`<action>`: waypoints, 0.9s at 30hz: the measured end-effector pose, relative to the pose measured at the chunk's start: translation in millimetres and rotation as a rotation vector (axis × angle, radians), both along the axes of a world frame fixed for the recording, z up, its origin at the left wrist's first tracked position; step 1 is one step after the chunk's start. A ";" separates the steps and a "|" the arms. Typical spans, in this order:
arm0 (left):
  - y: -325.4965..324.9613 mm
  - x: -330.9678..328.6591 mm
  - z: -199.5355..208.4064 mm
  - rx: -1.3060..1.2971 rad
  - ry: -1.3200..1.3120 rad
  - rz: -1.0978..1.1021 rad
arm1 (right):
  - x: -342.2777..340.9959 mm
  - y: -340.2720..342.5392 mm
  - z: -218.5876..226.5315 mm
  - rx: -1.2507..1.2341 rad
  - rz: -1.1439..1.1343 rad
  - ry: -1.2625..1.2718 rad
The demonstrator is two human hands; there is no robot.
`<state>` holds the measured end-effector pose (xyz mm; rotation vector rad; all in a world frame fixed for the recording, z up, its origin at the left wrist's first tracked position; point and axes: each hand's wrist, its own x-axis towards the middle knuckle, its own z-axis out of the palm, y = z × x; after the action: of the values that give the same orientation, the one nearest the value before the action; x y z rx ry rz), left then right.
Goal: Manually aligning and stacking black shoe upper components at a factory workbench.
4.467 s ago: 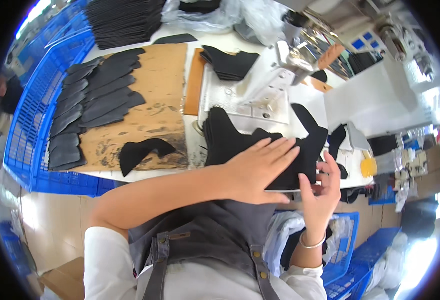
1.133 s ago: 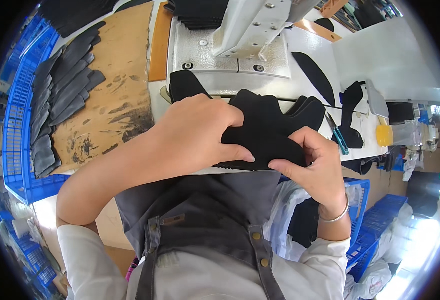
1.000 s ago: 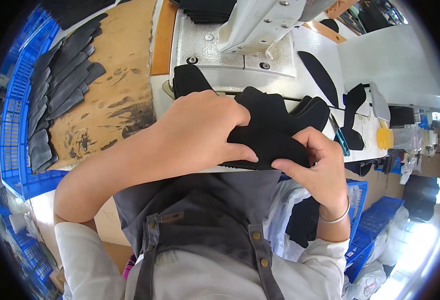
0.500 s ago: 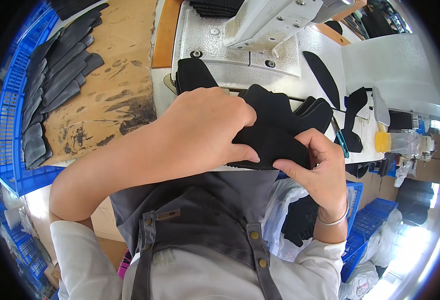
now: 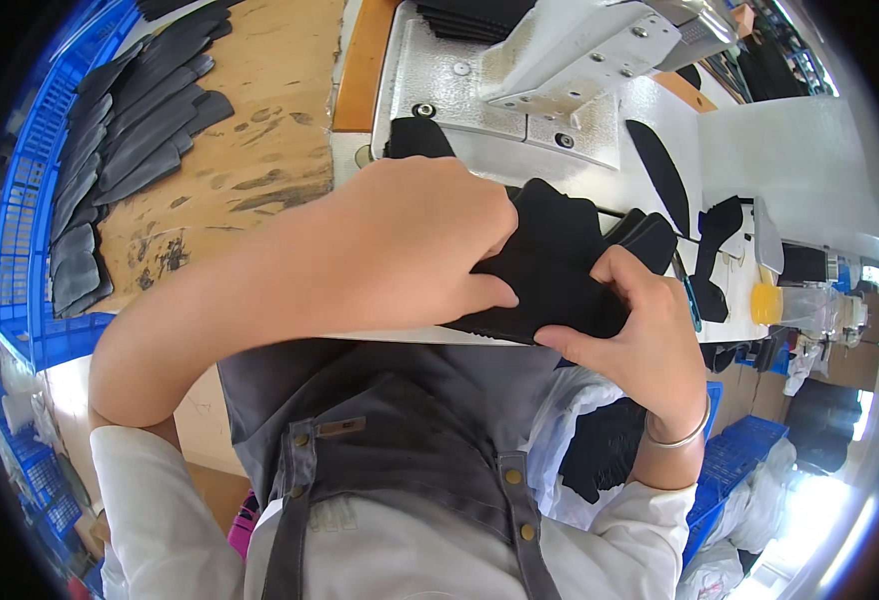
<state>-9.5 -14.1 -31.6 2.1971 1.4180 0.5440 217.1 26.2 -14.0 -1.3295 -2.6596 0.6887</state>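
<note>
Both my hands are closed on a stack of curved black fabric pieces [image 5: 555,262] at the table's front edge. My left hand [image 5: 425,245] reaches across from the left and grips the stack's left side, its thumb lying on top. At the right corner my right hand [image 5: 650,325] pinches the stack, thumb on the near edge and fingers curled over the far side. Several layers fan out at the stack's right. Behind my left hand another black piece [image 5: 418,138] sticks up. The white sewing machine [image 5: 570,70] stands just beyond.
Dark shaped pieces [image 5: 150,135] overlap on a stained brown board [image 5: 270,60], beside a blue crate [image 5: 15,225]. Right of the machine lie a long black piece [image 5: 658,175], a narrow-waisted black piece [image 5: 720,250] and a teal pen [image 5: 691,295]. A yellow-capped bottle [image 5: 795,305] sits farther right.
The view has shifted a little, so the table appears farther right. Both hands keep their grip, and my right thumb sits slightly lower at the near edge of the stack.
</note>
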 end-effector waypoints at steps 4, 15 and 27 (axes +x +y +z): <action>0.5 -6.5 3.8 -0.202 -0.059 0.001 | -3.8 0.2 0.8 0.013 0.016 -0.046; -2.5 -12.3 1.2 -0.248 -0.020 -0.037 | -9.0 -1.7 3.4 0.002 0.014 -0.030; -4.8 -13.0 0.8 -0.167 -0.049 -0.076 | -6.7 -1.5 -1.2 -0.009 0.009 -0.024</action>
<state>-22.5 -18.9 -30.8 2.0821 1.3001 0.4337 210.4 24.7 -15.2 -1.3374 -2.6857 0.6905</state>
